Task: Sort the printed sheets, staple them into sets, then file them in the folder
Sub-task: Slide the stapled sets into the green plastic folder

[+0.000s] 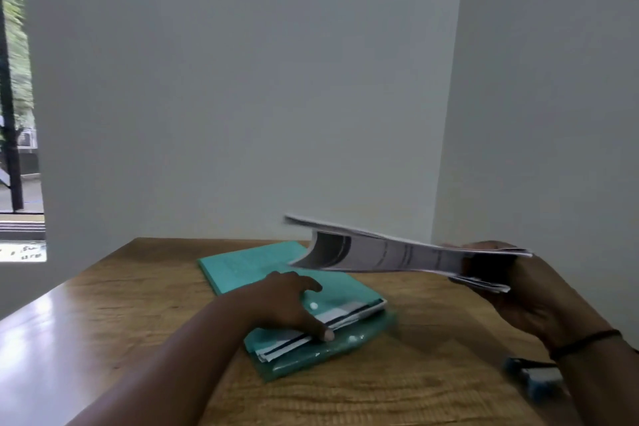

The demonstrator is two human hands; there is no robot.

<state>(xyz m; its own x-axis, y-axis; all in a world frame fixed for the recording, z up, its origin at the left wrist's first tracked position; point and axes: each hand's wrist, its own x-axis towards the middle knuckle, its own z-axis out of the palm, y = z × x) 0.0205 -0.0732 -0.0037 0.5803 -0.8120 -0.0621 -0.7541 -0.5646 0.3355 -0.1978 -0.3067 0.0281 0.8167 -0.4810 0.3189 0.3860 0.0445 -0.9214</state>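
Observation:
A teal plastic folder [242, 266] lies on the wooden table [145, 290], its snap flap towards me and printed sheets [349, 315] sticking out of its near edge. My left hand [294, 301] rests on the folder, thumb tucked under the flap at the sheets' edge. My right hand [511, 284] grips a stack of printed sheets [397, 252] by its right end and holds it nearly level above the table, the loose left end fanning open over the folder.
A blue and black stapler [534, 373] lies on the table at the right, partly behind my right forearm. White walls close off the table's back and right side. A window is at the far left.

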